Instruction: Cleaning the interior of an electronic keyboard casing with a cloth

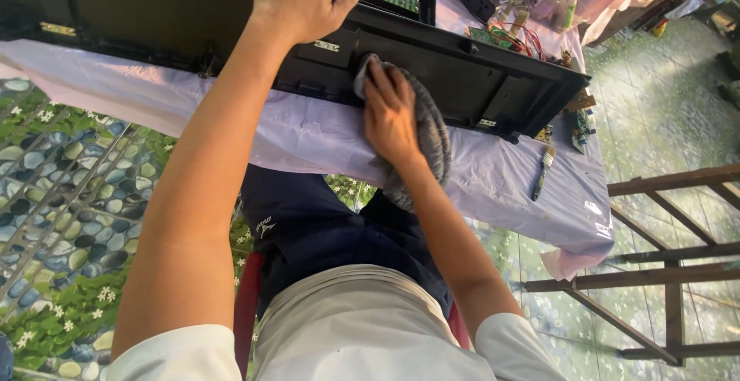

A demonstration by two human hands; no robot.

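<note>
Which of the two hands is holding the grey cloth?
The right hand presses the grey cloth against the black panel; the left hand grips the panel's top, bare.

Black panel: long, flat, rectangular plastic casing, lay tilted along the near edge of the table, its near rim overhanging the lilac plastic sheet. Inner face showed ribs, screw posts and a raised border. Grey cloth: soft, knitted-looking, bunched; its upper end was pressed against the panel's near rim, the rest draped down over the table edge, hanging loose below.
</note>
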